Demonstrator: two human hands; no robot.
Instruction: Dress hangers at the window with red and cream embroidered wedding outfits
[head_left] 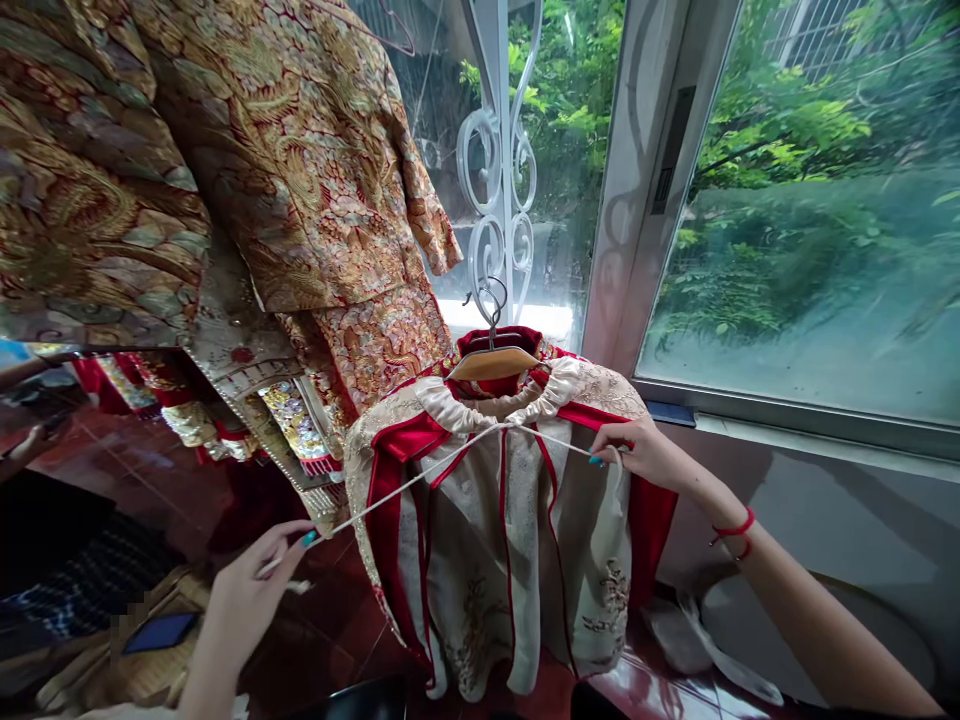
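A cream and red embroidered garment (502,540) hangs from a wooden hanger (493,363), its gathered satin collar (487,395) near the top. A white cord (420,475) stretches taut across the front of the garment, just below the collar. My left hand (259,600), at the lower left, pinches one part of the cord between its fingers. My right hand (637,450) grips the other part at the garment's right shoulder. A red string bracelet (735,527) circles my right wrist.
A gold and red brocade robe (300,170) hangs at the upper left beside other embroidered garments. Behind the hanger stand white wrought-iron scrollwork (499,170) and a window (795,200) with green foliage outside. A phone (160,632) lies at the lower left above a red tiled floor (322,620).
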